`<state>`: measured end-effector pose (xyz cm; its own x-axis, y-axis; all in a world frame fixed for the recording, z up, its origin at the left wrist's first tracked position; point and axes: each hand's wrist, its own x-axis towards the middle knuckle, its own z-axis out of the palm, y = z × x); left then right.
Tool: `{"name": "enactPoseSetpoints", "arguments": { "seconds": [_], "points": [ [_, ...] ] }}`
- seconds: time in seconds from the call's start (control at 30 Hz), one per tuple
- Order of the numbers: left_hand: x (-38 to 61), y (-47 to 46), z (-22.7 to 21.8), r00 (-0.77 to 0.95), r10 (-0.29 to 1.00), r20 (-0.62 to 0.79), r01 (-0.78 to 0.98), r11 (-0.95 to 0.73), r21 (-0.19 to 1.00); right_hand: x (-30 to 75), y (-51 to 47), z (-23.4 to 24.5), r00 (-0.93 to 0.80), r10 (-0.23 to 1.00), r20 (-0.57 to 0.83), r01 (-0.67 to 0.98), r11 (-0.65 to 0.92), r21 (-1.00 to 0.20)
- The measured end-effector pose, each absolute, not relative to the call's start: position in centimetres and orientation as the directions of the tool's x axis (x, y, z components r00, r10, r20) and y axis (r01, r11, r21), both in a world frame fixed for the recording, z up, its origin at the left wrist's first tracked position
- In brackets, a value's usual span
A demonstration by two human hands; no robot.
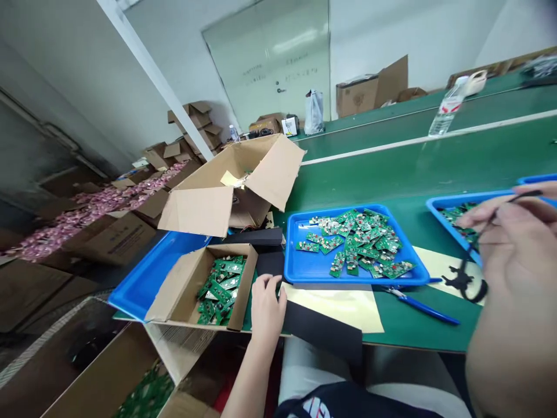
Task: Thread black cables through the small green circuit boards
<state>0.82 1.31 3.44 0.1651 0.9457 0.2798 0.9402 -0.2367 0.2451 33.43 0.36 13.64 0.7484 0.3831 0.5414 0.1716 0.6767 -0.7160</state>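
Right hand (517, 235) pinching black cord (465, 261), left hand (266, 303) loosely open beside box (244, 287) of circuit boards (224, 285)

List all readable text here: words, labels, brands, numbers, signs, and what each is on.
Nothing legible.
Pale green door: marks too blurred.
Clear plastic bottle, red-and-white label: too small.
Brown cardboard box right of the door: print blurred.
Dark fabric shirt: white print unreadable.
Green circuit boards in blue plastic tray: any markings too small.
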Motion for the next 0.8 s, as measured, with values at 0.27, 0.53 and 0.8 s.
{"name": "enactPoseSetpoints", "arguments": {
  "seconds": [0.27, 0.53, 0.8],
  "points": [
    [7.5, 10.5, 4.1, 0.408, 0.911, 0.051, 0.875, -0.407, 0.262, 28.6, 3.4, 16.7, 0.44, 0.404, 0.802, 0.196, 0.828, -0.525],
    [7.1, 12.3, 4.5, 0.337, 0.942, 0.005, 0.772, -0.279, 0.571, 28.3, 4.5, 15.6, 0.468, 0.541, 0.699, 0.203, 0.703, -0.681],
    [9.4, 11.0, 13.3, 0.368, 0.921, 0.126, 0.223, -0.219, 0.95, 28.9, 5.6, 15.1, 0.468, 0.631, 0.619, 0.185, 0.615, -0.767]
  ]
}}
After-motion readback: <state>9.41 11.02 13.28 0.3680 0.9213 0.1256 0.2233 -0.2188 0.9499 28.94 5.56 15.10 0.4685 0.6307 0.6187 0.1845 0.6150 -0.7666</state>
